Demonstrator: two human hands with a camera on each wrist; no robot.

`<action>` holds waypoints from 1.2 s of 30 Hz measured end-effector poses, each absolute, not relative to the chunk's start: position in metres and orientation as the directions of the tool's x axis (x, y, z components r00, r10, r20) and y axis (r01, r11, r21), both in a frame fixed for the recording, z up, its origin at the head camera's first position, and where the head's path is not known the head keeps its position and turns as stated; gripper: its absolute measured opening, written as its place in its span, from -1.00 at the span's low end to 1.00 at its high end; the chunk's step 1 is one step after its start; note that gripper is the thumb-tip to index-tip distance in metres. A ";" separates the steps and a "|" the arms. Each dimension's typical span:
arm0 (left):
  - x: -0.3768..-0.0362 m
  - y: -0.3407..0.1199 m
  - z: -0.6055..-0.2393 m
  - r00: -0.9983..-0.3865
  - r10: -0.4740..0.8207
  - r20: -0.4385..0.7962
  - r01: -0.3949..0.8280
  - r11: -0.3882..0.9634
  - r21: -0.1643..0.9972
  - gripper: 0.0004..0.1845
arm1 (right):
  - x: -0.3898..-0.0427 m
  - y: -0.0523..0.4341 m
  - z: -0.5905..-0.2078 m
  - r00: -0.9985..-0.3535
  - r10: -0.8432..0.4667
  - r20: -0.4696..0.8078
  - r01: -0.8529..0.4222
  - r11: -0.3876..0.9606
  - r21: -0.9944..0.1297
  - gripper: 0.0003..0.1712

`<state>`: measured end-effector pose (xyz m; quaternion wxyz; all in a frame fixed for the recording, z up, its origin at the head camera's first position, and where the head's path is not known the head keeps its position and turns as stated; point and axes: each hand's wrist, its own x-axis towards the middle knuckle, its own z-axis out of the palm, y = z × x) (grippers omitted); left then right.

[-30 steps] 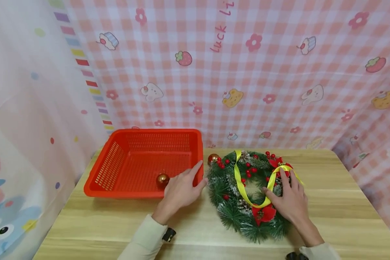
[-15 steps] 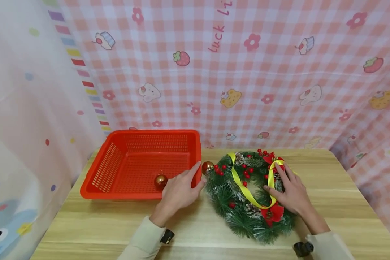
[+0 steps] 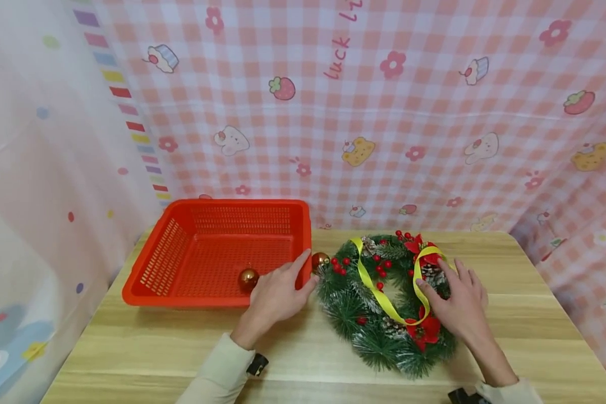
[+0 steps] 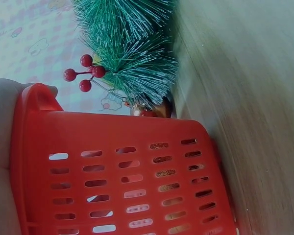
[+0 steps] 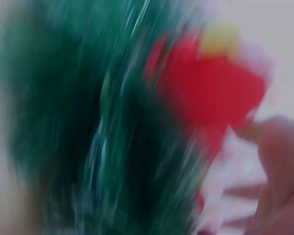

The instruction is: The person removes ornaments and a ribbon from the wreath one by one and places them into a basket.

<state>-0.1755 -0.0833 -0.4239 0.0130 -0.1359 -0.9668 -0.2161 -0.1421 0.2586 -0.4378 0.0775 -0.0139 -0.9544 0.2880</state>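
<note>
My left hand (image 3: pixel 278 294) rests on the near right corner of a red plastic basket (image 3: pixel 182 300), index finger along the rim. A shiny copper-coloured ornament ball (image 3: pixel 248 279) lies inside the basket by that hand. To the right is a green Christmas wreath (image 3: pixel 350 314) with red berries, pine cones, red flowers and a looped yellow ribbon (image 3: pixel 384 300) across it. Over the wreath's right side, my right hand (image 3: pixel 462 306) has its fingers spread, the thumb close to the ribbon. The right wrist view is blurred; contact there is unclear.
A second copper-coloured ball (image 3: pixel 320 262) sits between the basket's right wall and the wreath's berries. The wooden table (image 3: pixel 525 336) extends to the right, with a pink checked curtain (image 3: pixel 394 112) behind it.
The wreath has turned slightly counterclockwise, its lower red flower shifting right. The second ball has moved nearer. My right hand has shifted outward from the wreath; the left stays on the basket.
</note>
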 end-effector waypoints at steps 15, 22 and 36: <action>-0.177 -0.087 -0.426 -0.966 0.241 0.099 0.260 0.877 0.403 -0.31 | -0.134 0.210 -0.461 -0.961 0.267 -0.067 0.263 0.818 -0.512 0.15; -0.177 -0.088 -0.426 -0.958 0.258 0.128 0.288 0.875 0.388 -0.31 | -0.138 0.218 -0.468 -0.970 0.243 -0.029 0.225 0.836 -0.500 0.14; -0.176 -0.084 -0.426 -0.957 0.262 0.123 0.290 0.878 0.381 -0.31 | -0.146 0.255 -0.476 -0.995 0.011 0.101 -0.040 0.869 -0.494 0.09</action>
